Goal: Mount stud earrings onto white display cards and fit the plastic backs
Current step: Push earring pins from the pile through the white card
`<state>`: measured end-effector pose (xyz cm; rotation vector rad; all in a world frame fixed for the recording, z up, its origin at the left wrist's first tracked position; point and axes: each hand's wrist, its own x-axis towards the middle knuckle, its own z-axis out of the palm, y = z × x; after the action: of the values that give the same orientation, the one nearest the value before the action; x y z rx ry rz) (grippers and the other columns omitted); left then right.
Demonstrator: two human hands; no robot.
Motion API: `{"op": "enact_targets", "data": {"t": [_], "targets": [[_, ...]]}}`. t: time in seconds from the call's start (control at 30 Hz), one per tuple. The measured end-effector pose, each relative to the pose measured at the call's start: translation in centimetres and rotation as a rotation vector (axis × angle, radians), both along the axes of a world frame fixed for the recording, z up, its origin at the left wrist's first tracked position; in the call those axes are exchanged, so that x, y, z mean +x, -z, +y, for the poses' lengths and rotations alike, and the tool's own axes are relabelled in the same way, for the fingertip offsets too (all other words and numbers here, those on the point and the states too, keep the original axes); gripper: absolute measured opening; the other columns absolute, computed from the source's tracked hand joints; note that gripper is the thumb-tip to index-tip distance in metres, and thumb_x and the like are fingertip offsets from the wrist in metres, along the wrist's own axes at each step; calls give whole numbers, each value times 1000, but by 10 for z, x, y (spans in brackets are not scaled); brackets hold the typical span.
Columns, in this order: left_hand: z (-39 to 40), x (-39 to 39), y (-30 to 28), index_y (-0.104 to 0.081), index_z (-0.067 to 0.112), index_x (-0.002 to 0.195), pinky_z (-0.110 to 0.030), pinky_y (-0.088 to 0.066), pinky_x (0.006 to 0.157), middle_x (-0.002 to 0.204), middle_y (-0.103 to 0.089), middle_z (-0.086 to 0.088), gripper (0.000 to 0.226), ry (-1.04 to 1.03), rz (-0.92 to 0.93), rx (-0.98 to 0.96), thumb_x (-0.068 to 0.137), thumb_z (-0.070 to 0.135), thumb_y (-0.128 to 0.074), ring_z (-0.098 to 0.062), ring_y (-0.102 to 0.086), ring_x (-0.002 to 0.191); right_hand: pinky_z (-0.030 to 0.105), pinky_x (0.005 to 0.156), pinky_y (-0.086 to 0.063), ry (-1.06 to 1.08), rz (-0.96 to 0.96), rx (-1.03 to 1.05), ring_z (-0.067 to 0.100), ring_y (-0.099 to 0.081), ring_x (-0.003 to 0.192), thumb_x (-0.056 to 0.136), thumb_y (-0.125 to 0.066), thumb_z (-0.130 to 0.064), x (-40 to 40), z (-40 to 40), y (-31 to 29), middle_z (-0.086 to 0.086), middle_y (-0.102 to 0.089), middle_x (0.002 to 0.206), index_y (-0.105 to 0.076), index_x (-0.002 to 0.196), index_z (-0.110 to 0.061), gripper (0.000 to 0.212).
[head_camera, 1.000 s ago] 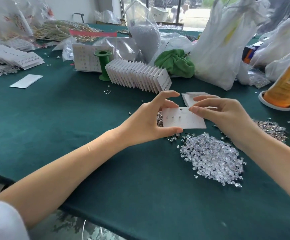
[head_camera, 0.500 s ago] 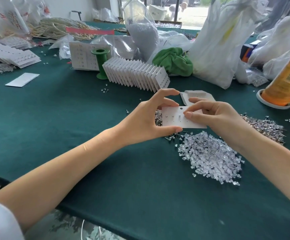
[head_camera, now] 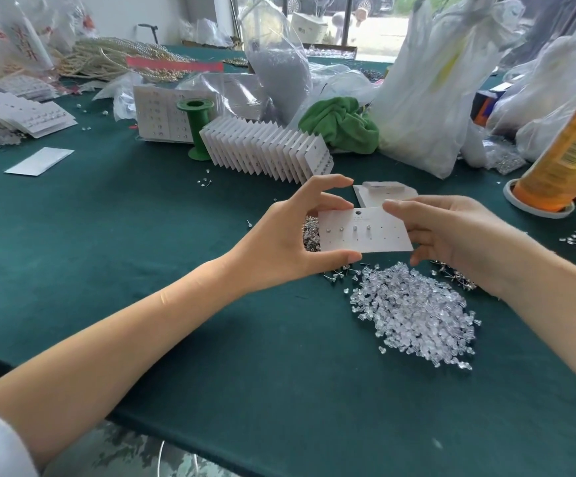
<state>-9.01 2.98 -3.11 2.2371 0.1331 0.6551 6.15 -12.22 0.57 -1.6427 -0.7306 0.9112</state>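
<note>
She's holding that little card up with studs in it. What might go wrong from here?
The white card is gripped only at its ends by the left hand and right hand, so pressing could bend it. Its studs might drop out if it tips. The clear plastic backs lie loose below; a dropped piece could vanish among them.

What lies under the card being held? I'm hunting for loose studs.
Under the white card, a heap of metal studs shows past its left edge, and scattered studs past its bottom edge. Whatever is directly beneath the card is covered.
</note>
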Motion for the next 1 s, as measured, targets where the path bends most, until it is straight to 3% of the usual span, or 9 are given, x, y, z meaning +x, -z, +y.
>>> {"op": "enact_targets", "data": {"t": [0.13, 0.3, 0.47, 0.63, 0.77, 0.93, 1.0], "targets": [[-3, -1, -2, -41, 24, 133, -10, -37, 96, 117, -64, 8, 76, -2, -34, 11, 70, 32, -82, 3, -57, 108, 22, 47, -54, -121, 163, -25, 23, -73, 77, 55, -77, -41, -9, 1, 2, 11, -75, 93, -69, 101, -12, 56], [-7, -1, -1, -41, 24, 133, -12, -38, 96, 116, -64, 7, 76, 12, -32, 26, 70, 31, -83, 2, -58, 108, 22, 52, -56, -131, 225, -38, 27, -74, 82, 56, -77, -38, -17, 1, 7, 15, -75, 91, -65, 101, -12, 53], [-9, -2, -1, -40, 25, 133, -13, -39, 96, 116, -64, 7, 77, 22, -20, 52, 69, 32, -83, 3, -57, 108, 18, 47, -53, -76, 172, -41, 20, -74, 77, 65, -73, -36, -22, 2, 11, 7, -76, 90, -67, 100, -15, 41], [-10, -3, -1, -39, 26, 134, -30, -44, 98, 118, -62, 6, 77, 30, -15, 110, 70, 33, -82, -2, -57, 110, 16, 40, -45, 16, 87, -50, 13, -73, 69, 79, -73, -25, -21, 1, 16, 5, -76, 84, -69, 97, -15, 21], [-11, -4, -1, -38, 29, 135, -34, -44, 98, 121, -60, 8, 77, 26, -24, 132, 71, 39, -79, -5, -55, 114, 17, 40, -42, 52, 48, 0, 7, -67, 60, 73, -77, -23, -20, 1, 18, 1, -76, 79, -72, 88, -16, 17], [-10, -2, -3, -27, 26, 145, -22, -39, 100, 129, -53, 12, 89, -96, 35, 100, 72, 59, -66, -2, -49, 117, 14, 40, -44, 181, 3, 108, 4, -66, 56, 61, -77, -25, -14, -1, 6, -4, -75, 76, -70, 90, -18, 30], [-8, -1, -5, -41, 22, 138, -15, -39, 91, 117, -57, 12, 74, -152, 45, 66, 77, 58, -63, -1, -53, 106, 13, 41, -45, 247, -38, 187, 2, -67, 58, 58, -76, -27, -6, -7, -3, -9, -75, 77, -69, 90, -19, 34]]}}
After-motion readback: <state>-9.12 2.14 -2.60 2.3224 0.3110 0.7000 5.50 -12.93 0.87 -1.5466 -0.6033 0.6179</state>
